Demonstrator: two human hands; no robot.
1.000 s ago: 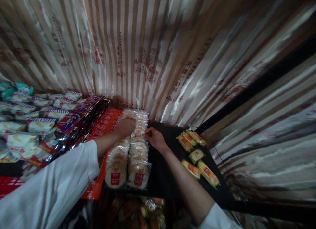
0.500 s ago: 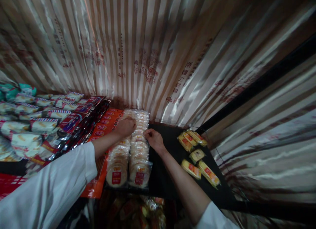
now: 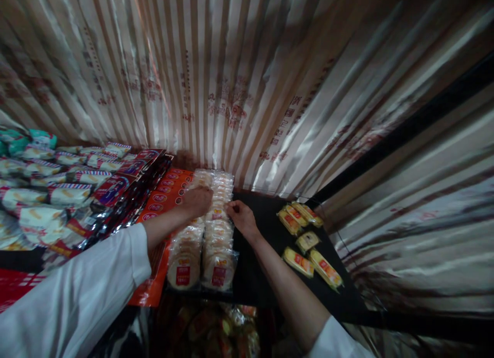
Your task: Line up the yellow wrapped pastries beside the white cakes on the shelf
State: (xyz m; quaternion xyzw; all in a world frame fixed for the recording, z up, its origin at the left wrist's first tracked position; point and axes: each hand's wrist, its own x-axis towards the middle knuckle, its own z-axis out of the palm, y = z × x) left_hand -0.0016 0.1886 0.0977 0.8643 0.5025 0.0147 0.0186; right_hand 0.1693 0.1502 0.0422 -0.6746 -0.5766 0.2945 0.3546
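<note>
Two rows of round crackers in clear wrappers lie overlapping, a left row and a right row, with red labels on the front packets. My left hand is closed over the far part of the left row, its fingertips against the left side of a packet in the right row. My right hand pinches at that row's right edge, thumb and forefinger together. The packet's edges between the fingers are mostly hidden.
Yellow-wrapped cakes lie on the black surface at right. An orange printed bag is beside the left row. White snack packets fill the left side. Behind hangs a striped sheet; more packets sit below the front edge.
Both hands stay almost where they were, at the far part of the rows. The view has shifted very slightly.
</note>
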